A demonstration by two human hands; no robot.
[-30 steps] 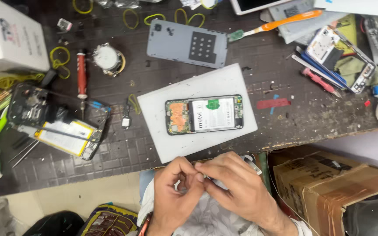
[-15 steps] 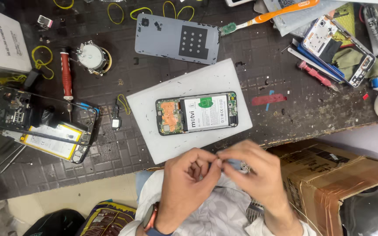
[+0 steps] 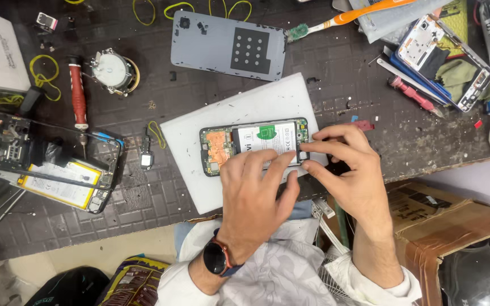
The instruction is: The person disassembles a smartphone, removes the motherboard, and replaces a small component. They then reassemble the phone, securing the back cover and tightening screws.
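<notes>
An opened phone (image 3: 239,146), with its green board, copper patch and white battery showing, lies on a white mat (image 3: 199,181) in the middle of the dark bench. My left hand (image 3: 256,195), a watch on its wrist, lies flat with its spread fingertips on the phone's near edge. My right hand (image 3: 350,170) pinches a small dark part (image 3: 303,154) between thumb and forefinger at the phone's right end.
A grey back cover (image 3: 211,51) lies behind the mat, with an orange toothbrush (image 3: 364,14) beyond it. A red screwdriver (image 3: 77,96), a round metal part (image 3: 110,69) and another stripped phone (image 3: 58,173) sit left. A phone frame (image 3: 446,59) lies right; a cardboard box (image 3: 460,221) stands below the bench.
Both hands have come up from my lap onto the bench; the left now lies on the phone and the right brings the small part to the phone's right end.
</notes>
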